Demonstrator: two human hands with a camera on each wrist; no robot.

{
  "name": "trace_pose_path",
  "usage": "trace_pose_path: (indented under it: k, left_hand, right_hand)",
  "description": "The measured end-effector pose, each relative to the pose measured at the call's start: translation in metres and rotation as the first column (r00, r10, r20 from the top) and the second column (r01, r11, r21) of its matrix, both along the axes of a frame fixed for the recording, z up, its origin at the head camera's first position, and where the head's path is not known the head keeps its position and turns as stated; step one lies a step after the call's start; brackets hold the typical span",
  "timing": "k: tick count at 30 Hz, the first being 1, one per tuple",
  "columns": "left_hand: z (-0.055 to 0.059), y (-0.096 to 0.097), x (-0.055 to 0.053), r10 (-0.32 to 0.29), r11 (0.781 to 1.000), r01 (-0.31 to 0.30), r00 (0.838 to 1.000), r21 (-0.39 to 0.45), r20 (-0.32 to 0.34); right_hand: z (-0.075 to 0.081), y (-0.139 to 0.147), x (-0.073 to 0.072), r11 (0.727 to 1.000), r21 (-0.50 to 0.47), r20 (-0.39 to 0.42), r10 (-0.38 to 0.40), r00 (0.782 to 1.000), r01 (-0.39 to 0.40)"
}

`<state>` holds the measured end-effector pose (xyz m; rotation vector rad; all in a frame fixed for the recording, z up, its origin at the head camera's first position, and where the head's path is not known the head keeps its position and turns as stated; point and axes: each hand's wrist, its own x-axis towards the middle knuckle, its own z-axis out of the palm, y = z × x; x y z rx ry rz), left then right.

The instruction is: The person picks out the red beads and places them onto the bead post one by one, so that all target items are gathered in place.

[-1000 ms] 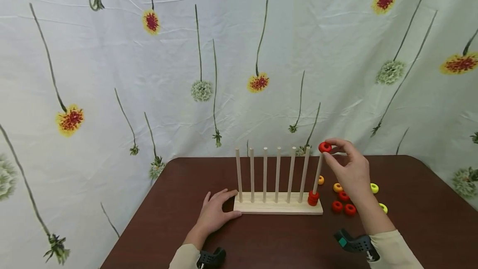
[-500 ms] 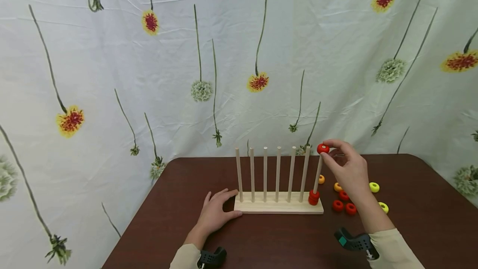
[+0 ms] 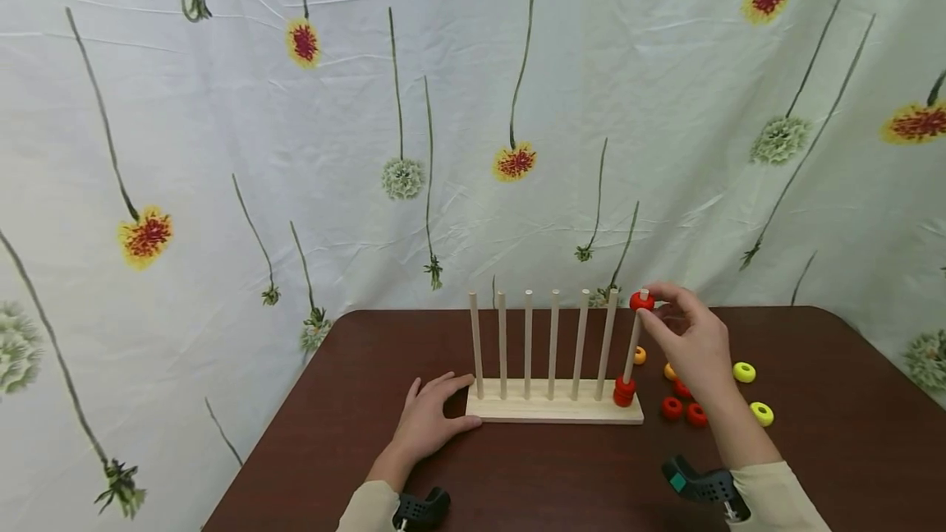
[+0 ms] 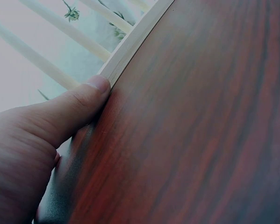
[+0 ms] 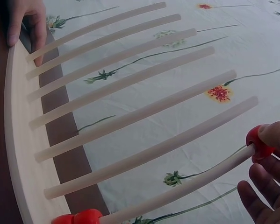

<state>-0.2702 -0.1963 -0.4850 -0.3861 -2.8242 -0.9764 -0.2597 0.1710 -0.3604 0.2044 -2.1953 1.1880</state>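
Note:
A pale wooden peg stand (image 3: pixel 556 409) with a row of several upright pegs sits on the table. My left hand (image 3: pixel 429 427) holds its left end, thumb (image 4: pixel 90 91) against the front edge and a finger at the back corner. On the right, my right hand (image 3: pixel 691 343) pinches a red ring (image 3: pixel 635 303) between thumb and fingers. That ring is around the top of the rightmost peg (image 3: pixel 632 347), whose tip shows through the hole. Red rings (image 5: pixel 86 217) are stacked at the foot of this peg. The other pegs bear no rings.
Right of the stand lie loose rings: several red ones (image 3: pixel 672 408), orange ones (image 3: pixel 639 355) and yellow-green ones (image 3: pixel 761 414). My right forearm passes over this area. A flower-print cloth (image 3: pixel 332 146) hangs behind the dark brown table (image 3: pixel 562 474).
The red ring in my right hand has come down from above the rightmost peg onto its top, and the peg's tip now pokes through. My left hand stays on the stand's end.

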Motion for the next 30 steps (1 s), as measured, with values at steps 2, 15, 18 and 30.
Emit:
trace_pose_path:
  k: [2, 15, 18, 30]
  left_hand:
    - [-0.001, 0.0, 0.0, -0.003, 1.0, 0.003, 1.0, -0.002, -0.002]
    - [-0.001, 0.0, 0.0, -0.001, 1.0, 0.001, 1.0, -0.004, -0.005]
    - [-0.002, 0.0, 0.0, -0.001, 1.0, 0.001, 1.0, -0.003, -0.002]
    - [-0.002, -0.001, -0.001, -0.006, 1.0, 0.006, 1.0, 0.005, -0.001]
  right_hand:
    - [-0.001, 0.0, 0.0, 1.0, 0.004, 0.005, 0.006, 1.0, -0.006]
    - [-0.003, 0.006, 0.001, 0.996, 0.083, 0.063, 0.034, 0.997, -0.039]
    - [-0.002, 0.008, 0.001, 0.992, 0.121, 0.089, 0.029, 0.996, -0.039]
    - [-0.001, 0.013, 0.0, 0.984, 0.146, 0.166, 0.077, 0.983, -0.101]
